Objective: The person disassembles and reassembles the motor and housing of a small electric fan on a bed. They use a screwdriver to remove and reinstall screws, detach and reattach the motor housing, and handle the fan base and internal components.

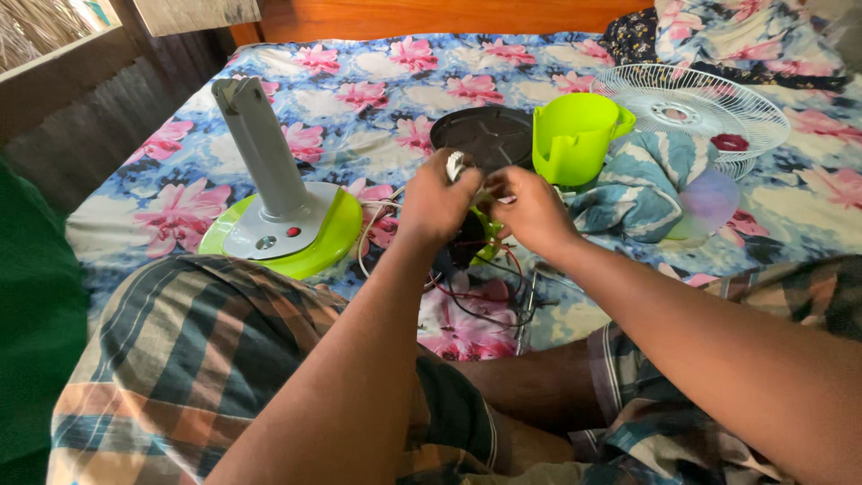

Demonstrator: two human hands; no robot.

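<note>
My left hand [438,205] and my right hand [532,212] meet over a small fan motor part [471,241], black with a lime-green piece. The left hand's fingers are closed on it, with a small white piece showing at the fingertips. The right hand pinches at the same part from the right. Red and black wires [485,301] trail down from it onto the floral bedsheet [377,99]. What lies between the fingers is mostly hidden.
A lime-green fan base with a grey column [274,202] stands at left. Behind the hands lie a black round cover [482,135], a lime-green housing [575,135], a white fan grille [691,112] and translucent blades [709,202]. My checked-shorts knees fill the foreground.
</note>
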